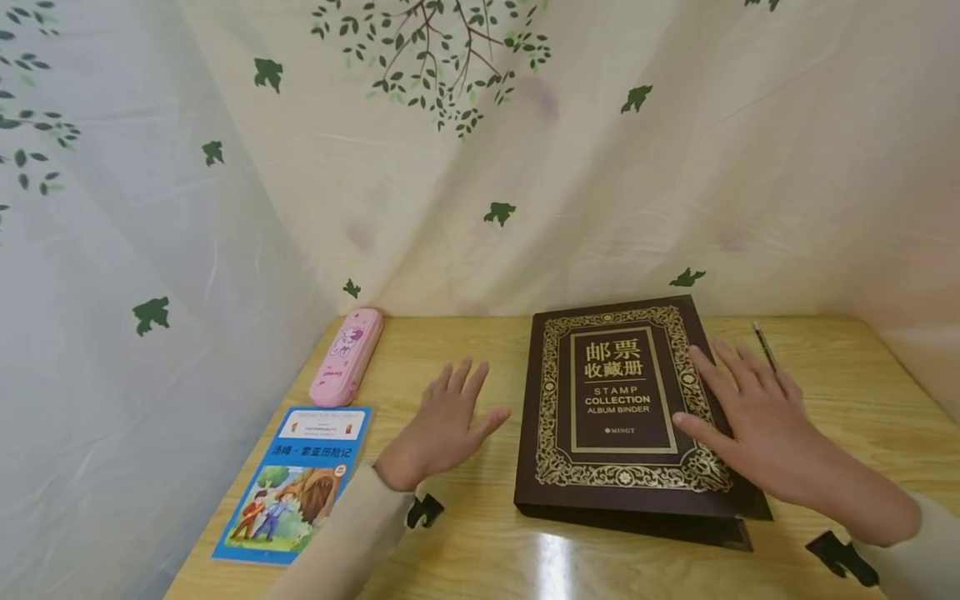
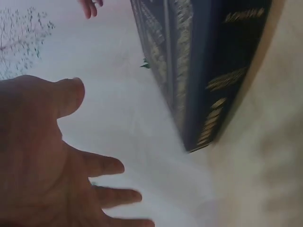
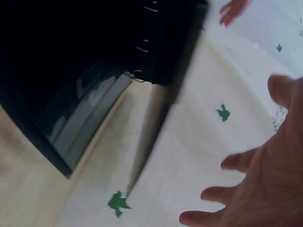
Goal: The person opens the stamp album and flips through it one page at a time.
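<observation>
A dark brown stamp album binder [image 1: 622,400] with gold ornament lies on the table, its cover slightly raised along the right side. Ring fittings and a clear sleeve show inside it in the right wrist view. My right hand [image 1: 757,417], fingers spread, is over the binder's right edge; in the right wrist view the fingers [image 3: 236,189] look apart from the cover. To the left of the spine, my left hand [image 1: 442,425] hovers above the table with fingers spread and nothing in it. The spine [image 2: 227,71] faces that hand in the left wrist view.
A pink pencil case [image 1: 347,358] lies at the back left. In front of it is a blue illustrated book [image 1: 292,483], partly behind my left sleeve. A pencil [image 1: 765,346] lies beyond my right hand. A pale curtain [image 1: 420,208] with leaf prints hangs behind the wooden table [image 1: 450,558].
</observation>
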`<move>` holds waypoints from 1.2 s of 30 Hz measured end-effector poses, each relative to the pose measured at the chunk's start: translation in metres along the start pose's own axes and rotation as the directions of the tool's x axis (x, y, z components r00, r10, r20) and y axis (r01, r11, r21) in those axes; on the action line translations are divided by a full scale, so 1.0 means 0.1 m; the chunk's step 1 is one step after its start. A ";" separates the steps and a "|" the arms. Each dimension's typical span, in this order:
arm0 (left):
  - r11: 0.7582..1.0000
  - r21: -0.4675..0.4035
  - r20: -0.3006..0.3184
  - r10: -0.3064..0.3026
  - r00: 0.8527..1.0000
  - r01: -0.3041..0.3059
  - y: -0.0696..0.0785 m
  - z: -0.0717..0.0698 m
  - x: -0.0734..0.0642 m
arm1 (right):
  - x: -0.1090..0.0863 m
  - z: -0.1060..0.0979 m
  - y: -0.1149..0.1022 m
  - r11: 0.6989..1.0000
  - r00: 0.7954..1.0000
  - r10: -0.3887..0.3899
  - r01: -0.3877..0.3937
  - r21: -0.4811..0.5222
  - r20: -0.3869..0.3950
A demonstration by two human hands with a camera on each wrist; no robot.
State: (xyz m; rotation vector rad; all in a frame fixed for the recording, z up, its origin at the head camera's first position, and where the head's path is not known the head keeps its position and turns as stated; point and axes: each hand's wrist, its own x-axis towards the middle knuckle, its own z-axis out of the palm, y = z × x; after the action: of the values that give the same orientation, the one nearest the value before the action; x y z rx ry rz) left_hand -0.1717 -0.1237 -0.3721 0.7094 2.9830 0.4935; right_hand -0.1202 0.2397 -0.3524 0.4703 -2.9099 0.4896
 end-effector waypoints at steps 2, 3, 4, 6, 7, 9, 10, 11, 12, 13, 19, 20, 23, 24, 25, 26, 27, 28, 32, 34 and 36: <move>0.995 -0.096 0.037 0.038 0.999 -0.034 -0.04 0.15 0.03 | -0.02 0.03 0.05 0.997 0.998 0.054 -0.057 0.054 0.043; 0.990 -0.132 0.056 0.052 0.997 -0.044 -0.05 0.22 0.05 | -0.04 0.05 0.06 0.994 0.995 0.078 -0.082 0.072 0.060; 0.986 -0.157 0.068 0.064 0.996 -0.053 -0.06 0.30 0.06 | -0.05 0.07 0.08 0.991 0.993 0.095 -0.101 0.090 0.073; 0.981 -0.183 0.073 0.081 0.994 -0.066 -0.05 0.45 0.07 | -0.10 0.13 0.10 0.986 0.988 0.117 -0.127 0.107 0.096; 0.981 -0.181 0.069 0.086 0.994 -0.073 -0.03 0.50 0.08 | -0.14 0.15 0.12 0.984 0.986 0.126 -0.138 0.115 0.108; 0.983 -0.163 0.045 0.093 0.995 -0.085 0.01 0.59 0.09 | -0.21 0.20 0.14 0.977 0.981 0.138 -0.157 0.147 0.133; 0.984 -0.150 0.030 0.099 0.995 -0.094 0.03 0.62 0.10 | -0.26 0.22 0.16 0.972 0.979 0.143 -0.167 0.168 0.146; 0.985 -0.137 0.014 0.104 0.994 -0.102 0.05 0.65 0.10 | -0.31 0.23 0.17 0.967 0.978 0.145 -0.173 0.189 0.153; 0.986 -0.124 0.001 0.111 0.994 -0.110 0.08 0.66 0.11 | -0.37 0.25 0.19 0.960 0.977 0.146 -0.178 0.218 0.156; 0.986 -0.119 -0.009 0.114 0.993 -0.114 0.11 0.67 0.12 | -0.42 0.26 0.22 0.953 0.977 0.149 -0.183 0.241 0.154; 0.986 -0.102 -0.023 0.130 0.991 -0.132 0.26 0.73 0.20 | -0.60 0.22 0.34 0.936 0.978 0.177 -0.201 0.287 0.109; 0.986 -0.100 -0.019 0.134 0.991 -0.136 0.29 0.74 0.22 | -0.61 0.19 0.36 0.933 0.977 0.184 -0.209 0.292 0.113; 0.983 -0.102 -0.016 0.153 0.988 -0.154 0.39 0.78 0.27 | -0.62 0.08 0.41 0.933 0.973 0.197 -0.223 0.284 0.118; 0.982 -0.103 -0.010 0.159 0.987 -0.159 0.43 0.79 0.29 | -0.62 0.03 0.43 0.930 0.972 0.203 -0.230 0.285 0.120; 0.981 -0.106 -0.003 0.163 0.987 -0.163 0.46 0.80 0.31 | -0.61 -0.02 0.45 0.931 0.972 0.204 -0.229 0.284 0.115; 0.980 -0.110 0.005 0.170 0.985 -0.169 0.49 0.81 0.33 | -0.61 -0.07 0.47 0.932 0.973 0.203 -0.226 0.282 0.111; 0.978 -0.115 0.013 0.176 0.984 -0.173 0.51 0.81 0.34 | -0.61 -0.12 0.48 0.934 0.975 0.200 -0.220 0.283 0.098; 0.977 -0.118 0.026 0.180 0.983 -0.176 0.54 0.81 0.35 | -0.61 -0.17 0.50 0.933 0.979 0.189 -0.203 0.297 0.076; 0.978 -0.106 0.059 0.189 0.980 -0.182 0.58 0.75 0.38 | -0.60 -0.30 0.49 0.934 0.991 0.134 -0.126 0.335 -0.001; 0.978 -0.106 0.057 0.185 0.981 -0.178 0.59 0.69 0.39 | -0.60 -0.33 0.45 0.931 0.994 0.098 -0.073 0.358 -0.051; 0.975 -0.126 0.035 0.189 0.981 -0.183 0.58 0.62 0.40 | -0.58 -0.36 0.38 0.927 0.994 0.068 -0.030 0.374 -0.089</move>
State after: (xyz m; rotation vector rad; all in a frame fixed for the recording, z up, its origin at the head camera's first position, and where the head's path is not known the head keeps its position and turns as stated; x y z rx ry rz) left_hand -0.1757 -0.0386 -0.4111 0.9792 2.8274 0.6533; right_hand -0.0745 0.3021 -0.3410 0.4046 -2.7384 1.0520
